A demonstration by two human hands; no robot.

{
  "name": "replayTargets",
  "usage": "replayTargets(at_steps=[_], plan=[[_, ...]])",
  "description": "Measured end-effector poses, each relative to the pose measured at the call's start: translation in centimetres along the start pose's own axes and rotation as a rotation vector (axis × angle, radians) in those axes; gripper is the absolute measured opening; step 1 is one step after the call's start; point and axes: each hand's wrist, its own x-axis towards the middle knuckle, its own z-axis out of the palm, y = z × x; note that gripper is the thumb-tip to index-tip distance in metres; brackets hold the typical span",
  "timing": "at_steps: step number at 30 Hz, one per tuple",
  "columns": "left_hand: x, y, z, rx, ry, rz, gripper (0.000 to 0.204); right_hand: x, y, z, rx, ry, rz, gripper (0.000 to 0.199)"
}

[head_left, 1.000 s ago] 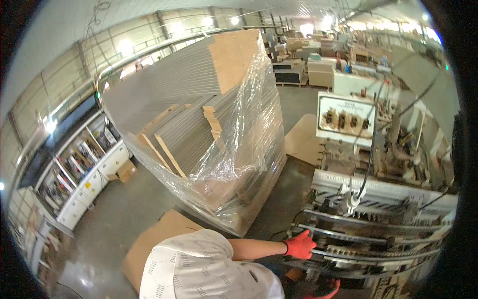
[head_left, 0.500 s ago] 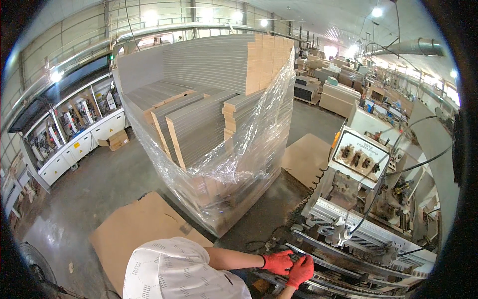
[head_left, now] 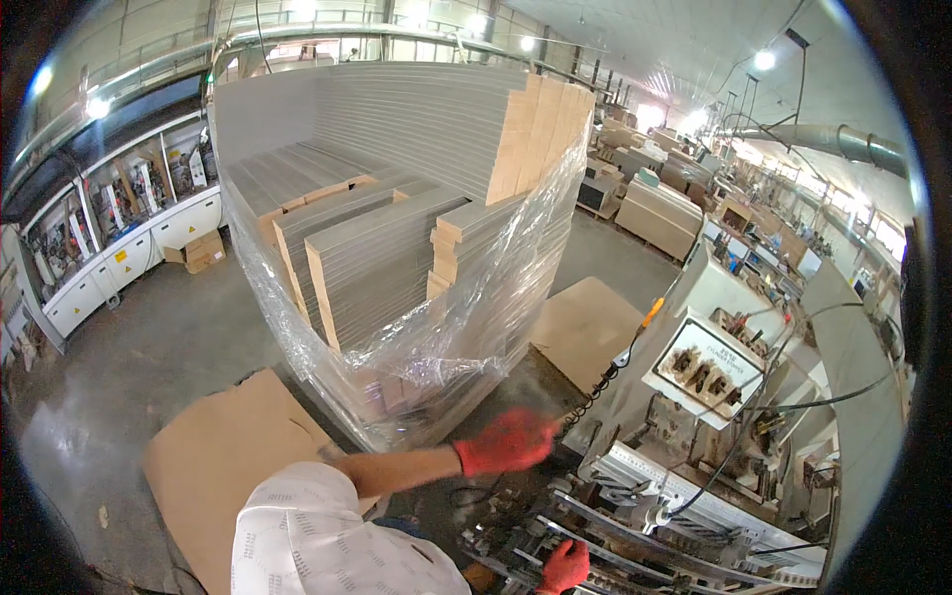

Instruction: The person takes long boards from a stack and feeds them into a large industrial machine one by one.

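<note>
We judge this a reach between the wrapped stack of panels (head_left: 397, 258), standing on the floor with its long boards running away up-left, and the machine rails (head_left: 635, 526). The left hand (head_left: 506, 441) hangs blurred beside the film, its grip untellable. The right hand (head_left: 565, 567) rests curled on the rails. Next comes a firm hold on one panel's end.

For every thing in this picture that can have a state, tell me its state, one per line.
Stack of grey panels: partly unstacked, uneven steps on top.
Plastic wrap: opened at top, loose around the lower stack.
Cardboard sheet: flat on the floor.
Left hand: red-gloved, blurred, raised beside the wrap, holding nothing visible.
Right hand: red-gloved, resting on the machine rails.
</note>
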Motion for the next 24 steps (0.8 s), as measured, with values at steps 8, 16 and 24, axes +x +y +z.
replayTargets(at_steps=[8,16,24], plan=[[16.8,-17.7,-21.7,0.477,0.809,-0.327,0.092,0.2,-0.6,1.4,0.011,0.147,0.015,0.021],[22.5,-25.7,-21.7,0.000,0.313,-0.954,0.132,0.2,-0.4,-0.7,-0.048,-0.157,0.056,0.034],[25.1,-29.7,-21.4,-0.302,0.495,-1.186,0.130,0.4,1.5,1.6,-0.361,-0.263,0.080,0.045]])
